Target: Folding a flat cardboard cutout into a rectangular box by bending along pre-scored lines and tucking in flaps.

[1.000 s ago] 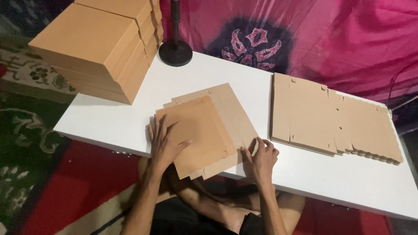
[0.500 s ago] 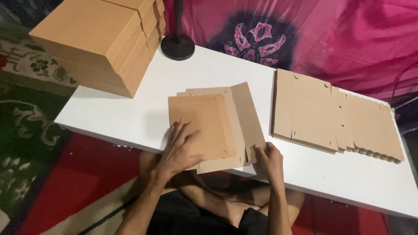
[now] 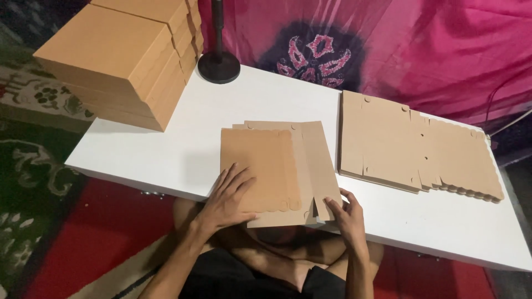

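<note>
A flat brown cardboard box blank (image 3: 277, 166), partly folded over itself, lies on the white table (image 3: 183, 149) in front of me. My left hand (image 3: 228, 200) presses flat on its near left part, fingers spread. My right hand (image 3: 346, 213) grips the blank's near right corner flap at the table's front edge.
A pile of unfolded cardboard blanks (image 3: 410, 147) lies at the right of the table. Finished closed boxes (image 3: 119, 55) are stacked at the far left corner. A black round stand base (image 3: 219, 67) sits beside them. Pink patterned cloth (image 3: 388, 44) hangs behind.
The blank has turned clockwise and now lies square to the table edge. Both hands shifted toward me along its near edge; the left hand slid right.
</note>
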